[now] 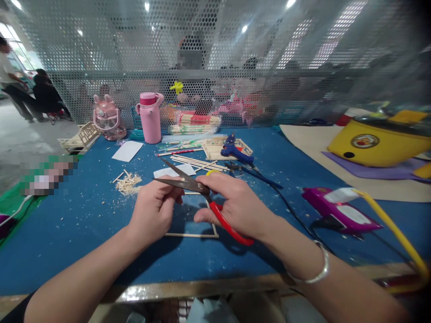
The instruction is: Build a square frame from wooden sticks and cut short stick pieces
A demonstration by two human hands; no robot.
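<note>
My right hand (240, 202) grips a pair of scissors (229, 224) with red handles, the thumb stretched apart from the loop. Its dark metal blades are spread and point left, over my left hand (151, 208). The fingers of my left hand are curled together just under the blades; what they pinch, if anything, is hidden. Below both hands, a rectangular frame of thin wooden sticks (191, 235) lies on the blue table (84, 255), partly covered by them. Left of it is a heap of small wood chips (129, 184).
Behind the hands lie loose sticks (198, 162), a white card (127, 151) and a blue glue gun (235, 150) with a cable. A pink flask (150, 123) and pink bottle (109, 121) stand at the back. Rightward are a purple device (340, 211) and yellow pot (377, 141).
</note>
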